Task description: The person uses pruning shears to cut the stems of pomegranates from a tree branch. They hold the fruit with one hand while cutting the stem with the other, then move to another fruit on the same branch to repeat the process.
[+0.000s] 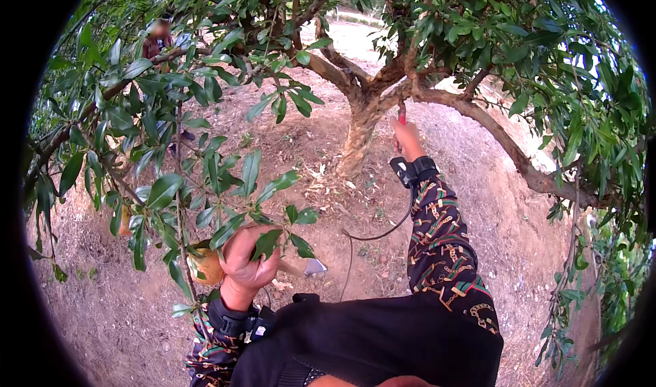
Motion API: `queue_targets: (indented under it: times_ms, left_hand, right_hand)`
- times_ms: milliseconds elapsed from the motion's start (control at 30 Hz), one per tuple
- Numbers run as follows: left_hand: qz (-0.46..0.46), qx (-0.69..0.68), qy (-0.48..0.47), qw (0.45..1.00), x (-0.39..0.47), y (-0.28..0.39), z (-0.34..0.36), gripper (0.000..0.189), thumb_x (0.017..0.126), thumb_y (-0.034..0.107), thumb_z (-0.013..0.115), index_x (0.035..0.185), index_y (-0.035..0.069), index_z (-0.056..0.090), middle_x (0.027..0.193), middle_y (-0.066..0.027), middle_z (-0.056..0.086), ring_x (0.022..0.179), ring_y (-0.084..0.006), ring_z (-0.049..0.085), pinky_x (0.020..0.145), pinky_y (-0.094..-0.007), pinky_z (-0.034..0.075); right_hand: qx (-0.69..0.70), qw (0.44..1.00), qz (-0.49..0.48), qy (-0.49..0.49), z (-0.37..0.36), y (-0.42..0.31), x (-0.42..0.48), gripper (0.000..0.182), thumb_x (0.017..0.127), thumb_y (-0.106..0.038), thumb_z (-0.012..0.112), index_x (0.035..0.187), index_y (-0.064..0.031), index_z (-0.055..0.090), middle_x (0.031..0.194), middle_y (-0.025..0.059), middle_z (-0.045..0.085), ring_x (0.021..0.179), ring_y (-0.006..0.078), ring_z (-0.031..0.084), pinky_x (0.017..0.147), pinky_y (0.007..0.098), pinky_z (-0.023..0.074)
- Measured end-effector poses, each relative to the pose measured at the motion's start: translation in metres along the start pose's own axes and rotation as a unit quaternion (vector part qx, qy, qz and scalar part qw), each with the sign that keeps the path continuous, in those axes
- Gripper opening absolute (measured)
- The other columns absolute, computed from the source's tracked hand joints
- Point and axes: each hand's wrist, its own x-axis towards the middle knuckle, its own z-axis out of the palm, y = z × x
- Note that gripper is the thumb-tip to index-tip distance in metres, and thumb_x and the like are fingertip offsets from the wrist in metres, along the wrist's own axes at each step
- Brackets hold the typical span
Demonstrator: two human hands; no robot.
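My right hand [407, 137] is closed round the red handle [402, 115] of a tool, held up against the underside of a thick tree limb [441, 96] just right of the trunk. The tool's head is hard to make out against the bark. At lower left my left hand [251, 256] is curled up behind leaves, next to a round yellow-orange fruit [206, 266]. A wooden handle [290, 269] with a pale metal blade [314, 267] extends to the right from this hand and seems to be in its grip; leaves cover part of the fingers.
The tree trunk [356, 141] forks low, its bark rough and partly scraped. Leafy branches [164, 192] hang close on the left, with another fruit [124, 220] among them. A long limb [499, 136] arches to the right. A person [155, 43] stands at upper left. A cable [382, 237] hangs from my right wrist.
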Motion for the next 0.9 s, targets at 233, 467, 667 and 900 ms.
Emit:
queue_targets:
  times_ms: [233,467,667,900]
  left_hand:
    - [0.012,0.013,-0.001,1.000,0.005,0.003,0.006,0.016,0.066,-0.004,0.064,0.082,0.000,0.063,0.070,-0.0114,0.062,0.058,-0.0242,0.059,0.055,-0.0309,0.047]
    - [-0.006,0.040,0.006,0.999,0.003,0.003,0.007,0.013,0.067,-0.003,0.066,0.079,0.000,0.063,0.068,-0.0109,0.062,0.058,-0.0247,0.059,0.056,-0.0315,0.047]
    - [0.005,0.029,0.021,0.999,0.000,0.001,0.012,0.012,0.067,-0.004,0.064,0.078,0.000,0.063,0.068,-0.0113,0.063,0.057,-0.0249,0.060,0.054,-0.0308,0.047]
    - [0.012,0.022,0.033,0.999,0.000,0.007,0.009,0.011,0.066,-0.005,0.064,0.076,0.001,0.064,0.067,-0.0100,0.063,0.056,-0.0247,0.060,0.053,-0.0305,0.047]
  right_hand:
    - [0.463,0.875,-0.039,-0.139,-0.007,-0.034,-0.023,0.035,0.088,-0.042,0.055,0.080,-0.0077,0.053,0.066,0.0063,0.053,0.051,0.0180,0.050,0.048,0.0379,0.0450]
    - [0.585,0.737,0.025,-0.337,-0.013,-0.067,-0.024,0.045,0.089,-0.049,0.048,0.088,-0.0048,0.054,0.072,0.0065,0.051,0.058,0.0189,0.049,0.059,0.0354,0.0413]
    - [0.697,0.681,0.000,-0.225,-0.020,-0.069,-0.007,0.042,0.090,-0.048,0.045,0.074,-0.0092,0.049,0.067,0.0056,0.047,0.058,0.0170,0.046,0.057,0.0340,0.0380]
    - [0.594,0.754,0.055,-0.274,0.008,-0.087,-0.030,0.037,0.088,-0.042,0.051,0.079,-0.0064,0.052,0.064,0.0038,0.047,0.056,0.0165,0.045,0.054,0.0317,0.0383]
